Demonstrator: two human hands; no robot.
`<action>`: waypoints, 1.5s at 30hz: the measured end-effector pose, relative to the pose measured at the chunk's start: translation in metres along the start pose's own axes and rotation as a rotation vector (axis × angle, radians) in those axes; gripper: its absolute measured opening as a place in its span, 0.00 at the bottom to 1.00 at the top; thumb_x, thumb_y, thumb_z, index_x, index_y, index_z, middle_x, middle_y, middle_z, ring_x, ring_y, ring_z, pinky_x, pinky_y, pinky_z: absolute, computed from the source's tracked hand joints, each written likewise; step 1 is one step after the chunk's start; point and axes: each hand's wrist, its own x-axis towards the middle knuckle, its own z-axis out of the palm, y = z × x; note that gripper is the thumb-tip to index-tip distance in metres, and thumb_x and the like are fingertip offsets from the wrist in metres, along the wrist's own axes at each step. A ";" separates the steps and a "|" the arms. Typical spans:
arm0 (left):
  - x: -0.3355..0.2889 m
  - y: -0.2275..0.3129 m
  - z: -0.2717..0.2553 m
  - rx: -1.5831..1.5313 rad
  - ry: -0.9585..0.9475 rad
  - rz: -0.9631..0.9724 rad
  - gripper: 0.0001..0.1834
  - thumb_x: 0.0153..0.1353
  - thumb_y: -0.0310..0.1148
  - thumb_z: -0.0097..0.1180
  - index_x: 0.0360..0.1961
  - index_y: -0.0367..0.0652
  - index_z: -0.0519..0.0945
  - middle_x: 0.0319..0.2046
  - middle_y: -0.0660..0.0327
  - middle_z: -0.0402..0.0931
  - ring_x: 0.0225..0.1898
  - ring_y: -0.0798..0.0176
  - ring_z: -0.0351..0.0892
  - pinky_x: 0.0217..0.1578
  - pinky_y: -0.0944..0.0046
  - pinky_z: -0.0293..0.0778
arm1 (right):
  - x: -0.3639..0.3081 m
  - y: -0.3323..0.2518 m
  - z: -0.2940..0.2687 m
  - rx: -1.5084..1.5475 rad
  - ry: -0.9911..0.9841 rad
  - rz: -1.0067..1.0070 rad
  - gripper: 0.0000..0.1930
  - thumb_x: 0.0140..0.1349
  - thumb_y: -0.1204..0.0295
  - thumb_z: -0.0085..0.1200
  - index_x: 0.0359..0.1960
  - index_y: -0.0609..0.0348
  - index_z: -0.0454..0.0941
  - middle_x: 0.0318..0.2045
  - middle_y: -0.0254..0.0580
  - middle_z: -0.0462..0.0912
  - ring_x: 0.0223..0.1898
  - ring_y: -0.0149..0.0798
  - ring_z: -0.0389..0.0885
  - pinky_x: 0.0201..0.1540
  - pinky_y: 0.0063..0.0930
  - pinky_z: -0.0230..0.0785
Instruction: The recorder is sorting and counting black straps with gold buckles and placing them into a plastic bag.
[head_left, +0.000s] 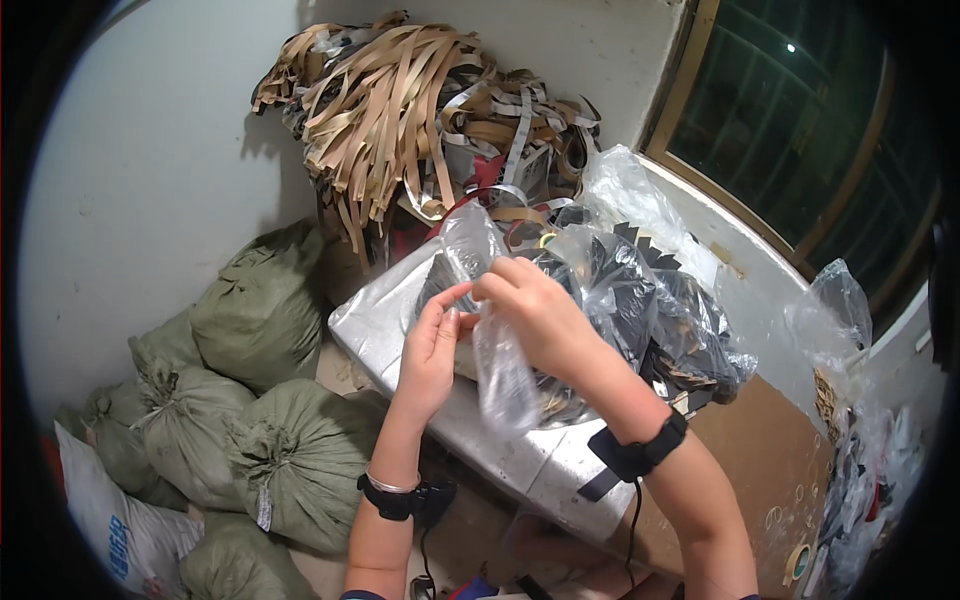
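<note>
Both hands meet over the near side of a silver-topped table (480,460). A clear plastic bag (507,385) hangs below my fingers, and more clear plastic (472,240) rises above them. My right hand (535,312) pinches the plastic between thumb and fingers. Close beside it, my left hand (435,345) is closed at the fingertips on the same plastic. Just behind the hands, clear bags with dark contents (620,305) lie on the table. Part of the bag's gathered middle is hidden by my fingers.
Long tan strips (390,110) are heaped at the back. Several tied green sacks (300,460) and a white sack (130,530) crowd the floor at left. A brown board (740,480) covers the table's right end, with a tape roll (797,562) near its corner. A window (780,110) is at right.
</note>
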 end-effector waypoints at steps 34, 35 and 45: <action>-0.132 0.076 0.109 0.437 -0.515 0.104 0.14 0.55 0.22 0.60 0.44 0.40 0.84 0.41 0.53 0.83 0.42 0.54 0.83 0.45 0.64 0.76 | -0.258 0.164 -0.217 -0.108 0.722 1.134 0.15 0.66 0.64 0.53 0.27 0.63 0.78 0.25 0.49 0.84 0.30 0.39 0.86 0.36 0.35 0.75; -0.142 0.070 0.110 0.473 -0.593 0.108 0.13 0.58 0.25 0.62 0.45 0.44 0.84 0.41 0.58 0.83 0.40 0.55 0.82 0.43 0.61 0.76 | -0.233 0.160 -0.221 0.080 0.834 1.071 0.14 0.67 0.66 0.52 0.28 0.64 0.77 0.25 0.48 0.84 0.30 0.38 0.85 0.36 0.33 0.75; -0.195 0.072 0.134 0.143 -0.785 -0.192 0.15 0.68 0.33 0.54 0.53 0.41 0.80 0.43 0.53 0.82 0.43 0.55 0.82 0.46 0.62 0.75 | -0.173 0.000 -0.380 0.237 0.985 0.731 0.10 0.72 0.68 0.49 0.36 0.62 0.74 0.34 0.45 0.85 0.37 0.34 0.84 0.47 0.30 0.75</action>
